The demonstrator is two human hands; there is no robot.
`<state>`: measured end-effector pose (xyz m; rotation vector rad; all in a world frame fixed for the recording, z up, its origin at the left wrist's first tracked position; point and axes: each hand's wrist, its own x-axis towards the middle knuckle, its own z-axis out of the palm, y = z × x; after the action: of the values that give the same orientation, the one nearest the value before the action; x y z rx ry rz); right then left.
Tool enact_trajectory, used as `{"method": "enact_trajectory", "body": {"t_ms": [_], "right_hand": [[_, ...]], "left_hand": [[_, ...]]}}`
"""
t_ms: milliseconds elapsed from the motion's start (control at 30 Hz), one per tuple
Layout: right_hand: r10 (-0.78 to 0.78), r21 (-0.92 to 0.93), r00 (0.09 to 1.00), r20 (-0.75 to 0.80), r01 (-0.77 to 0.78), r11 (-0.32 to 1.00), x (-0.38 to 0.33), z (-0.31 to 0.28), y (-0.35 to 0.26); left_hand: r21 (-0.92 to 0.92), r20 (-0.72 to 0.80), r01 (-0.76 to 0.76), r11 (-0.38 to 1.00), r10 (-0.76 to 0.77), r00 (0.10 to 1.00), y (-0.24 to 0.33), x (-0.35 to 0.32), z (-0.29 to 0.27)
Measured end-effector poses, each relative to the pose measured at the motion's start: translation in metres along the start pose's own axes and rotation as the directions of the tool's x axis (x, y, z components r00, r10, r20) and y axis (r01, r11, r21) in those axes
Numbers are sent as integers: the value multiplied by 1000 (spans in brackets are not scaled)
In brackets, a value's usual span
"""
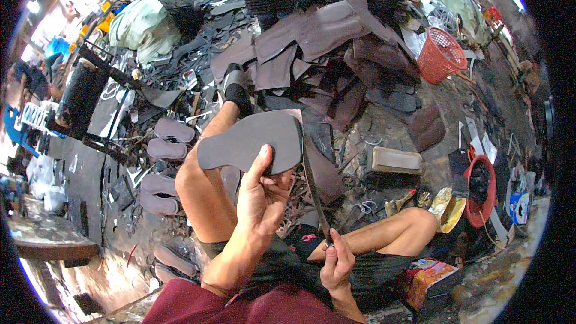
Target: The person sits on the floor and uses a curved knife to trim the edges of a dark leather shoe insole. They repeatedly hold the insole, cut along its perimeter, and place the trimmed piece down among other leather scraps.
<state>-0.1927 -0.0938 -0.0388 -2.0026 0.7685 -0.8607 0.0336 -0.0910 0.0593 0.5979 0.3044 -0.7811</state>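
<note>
Maroon shirt fabric (276,306) lies nearest the camera, at the lower edge. At far left stands a wooden table (54,251); next, pairs of sole-shaped pieces (168,149) lie on the floor (120,234). The left hand (262,204) grasps a flat grey sole (246,141) by its lower edge, thumb pressed on the upper face and fingers curled beneath; the sole is raised above the lap, between the knees. To its right, the right hand (337,262) pinches the lower end of a long dark strip (314,190), which reaches up to the sole's right edge; whether it is a blade or an offcut cannot be told. The step in hand appears to be edge trimming. For a clean outline, support the sole firmly, keep the left thumb clear of the worked edge, follow the curve in one smooth, even stroke, and direct any blade away from the legs. Further right are a pale rectangular block (396,160), a red-orange printed packet (431,276) and a blue-and-white box (518,207). Packet and box carry print, too small to read reliably; no lettering shows on the sole.
</note>
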Motion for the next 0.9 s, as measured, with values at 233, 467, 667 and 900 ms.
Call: {"method": "enact_trajectory", "body": {"t_ms": [233,467,667,900], "right_hand": [[-3,11,999,-35,4,1000,-10,-5,2],[-5,-7,1000,-2,5,1000,-2,-15,-14],[-91,-4,996,16,91,996,52,-10,-20],[-81,22,946,314,78,997,70,-40,-41]], "left_hand": [[14,3,13,1000,-13,1000,1,-2,6],[-2,5,34,999,-34,999,-1,-8,1],[68,5,58,996,-58,998,-4,-30,-23],[303,-246,204,931,-130,960,-4,-57,-70]]}}
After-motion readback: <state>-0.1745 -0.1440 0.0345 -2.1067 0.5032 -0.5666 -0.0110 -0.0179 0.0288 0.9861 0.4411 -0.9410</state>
